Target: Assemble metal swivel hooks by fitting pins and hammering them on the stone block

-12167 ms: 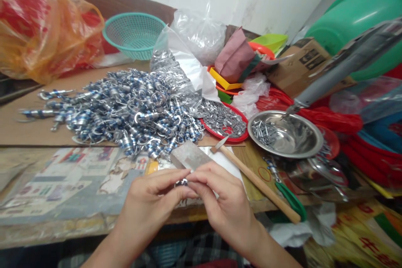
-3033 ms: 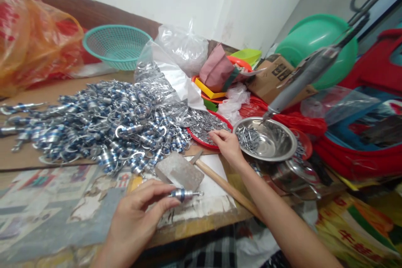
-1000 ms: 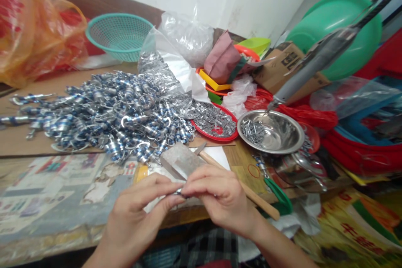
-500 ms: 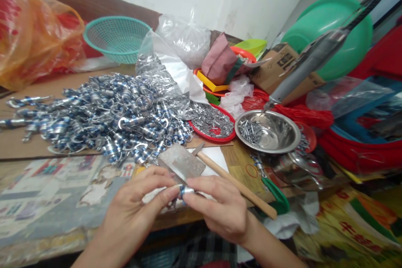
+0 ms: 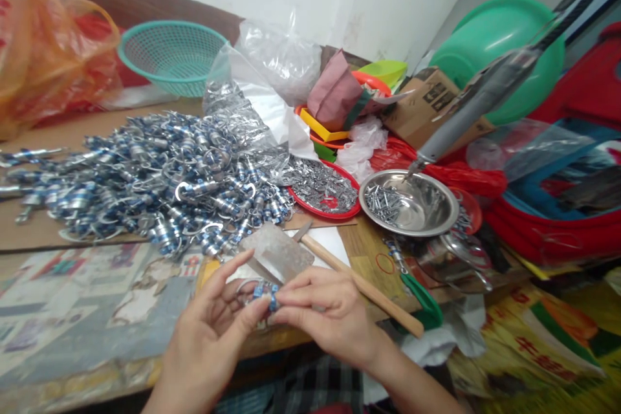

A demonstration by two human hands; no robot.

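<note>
Raised since the earlier frame: my left index finger [image 5: 237, 266], with the blue-and-silver fitting [image 5: 266, 292] turned to show more blue. My left hand [image 5: 204, 330] grips it under the thumb; my right hand [image 5: 339, 310] pinches its other end. Step in hand, as I judge: adjusting its parts; the next move calls for steady counter-pressure. Beyond lie the metal block [image 5: 281, 252], hammer [image 5: 363, 284] and, farther, the fitting pile [image 5: 160, 174].
</note>
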